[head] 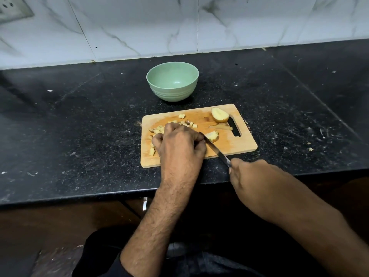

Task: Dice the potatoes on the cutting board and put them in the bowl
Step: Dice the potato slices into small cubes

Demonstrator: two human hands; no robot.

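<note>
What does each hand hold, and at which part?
The right hand grips the knife by its handle. The left hand curls over potato pieces; its hold is hidden.

A speckled black countertop (79,116) meets white marble-look wall tiles (139,23), with possibly a socket plate (12,9) top-left.

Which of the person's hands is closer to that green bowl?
Left. The left hand rests on the cutting board just in front of the green bowl; the right hand, gripping the knife, is off the board's near edge.

Pale green bowl (172,84); tan wooden cutting board (235,142); black speckled counter (79,120)
</note>
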